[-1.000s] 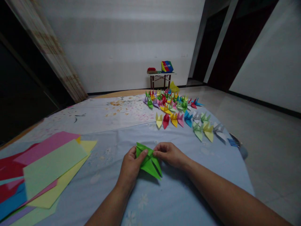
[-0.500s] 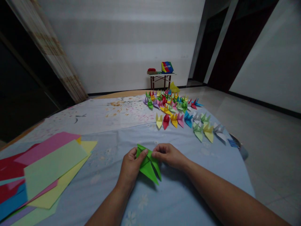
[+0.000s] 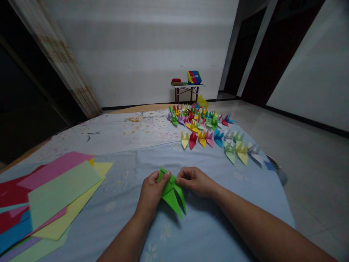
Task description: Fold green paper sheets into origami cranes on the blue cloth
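Observation:
A bright green piece of folded origami paper (image 3: 172, 194) is held between both hands above the blue cloth (image 3: 122, 214), its two long points hanging toward me. My left hand (image 3: 154, 187) is closed on its left side, thumb on top and fingers behind. My right hand (image 3: 195, 181) pinches the right edge with thumb and forefinger. Beyond the hands, a row of folded paper cranes (image 3: 202, 139) in several colours stands on the cloth.
Loose sheets of coloured paper (image 3: 62, 194) lie overlapping at the left. A dense group of paper cranes (image 3: 191, 117) covers the far right of the table. Against the wall, a small stand (image 3: 188, 86) holds a colourful box (image 3: 194, 78).
The green paper has tilted slightly, and its lower points have shifted a little down and left. Both hands keep their grip in nearly the same place.

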`<state>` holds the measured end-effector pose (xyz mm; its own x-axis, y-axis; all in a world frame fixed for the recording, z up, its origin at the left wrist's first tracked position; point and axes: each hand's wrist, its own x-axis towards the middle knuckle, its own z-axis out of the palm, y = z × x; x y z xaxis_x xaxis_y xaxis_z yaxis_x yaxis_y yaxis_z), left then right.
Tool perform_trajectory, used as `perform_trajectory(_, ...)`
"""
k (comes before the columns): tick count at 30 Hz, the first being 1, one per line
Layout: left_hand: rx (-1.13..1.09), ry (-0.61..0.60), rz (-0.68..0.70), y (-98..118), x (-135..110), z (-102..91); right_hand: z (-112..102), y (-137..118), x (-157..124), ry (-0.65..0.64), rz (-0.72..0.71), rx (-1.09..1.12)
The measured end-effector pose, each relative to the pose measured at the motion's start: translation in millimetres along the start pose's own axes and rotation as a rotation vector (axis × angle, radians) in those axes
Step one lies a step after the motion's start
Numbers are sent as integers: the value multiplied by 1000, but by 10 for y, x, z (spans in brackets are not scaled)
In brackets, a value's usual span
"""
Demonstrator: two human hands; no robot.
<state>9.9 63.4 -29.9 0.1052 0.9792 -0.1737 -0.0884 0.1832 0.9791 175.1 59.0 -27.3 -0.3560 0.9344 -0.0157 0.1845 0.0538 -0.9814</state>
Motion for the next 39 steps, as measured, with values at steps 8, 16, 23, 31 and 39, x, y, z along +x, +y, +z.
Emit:
perform_trajectory(8,-108,-10,-49,64,-12,-21,-16,6,4,-30,50,-2)
perform_trajectory(16,-418,-184,-152,147,-20,-60,-67,4,49,220,85,215)
perform_trajectory(23,-293,-306,-72,127,-62,-12,-61,14,66,250,100,209)
perform_trajectory(31,-229,-284,-33,108,-67,-1,-64,-41,51,233,152,174)
perform_trajectory(39,-63,-198,14,57,-52,13,-41,-50,40,199,155,151)
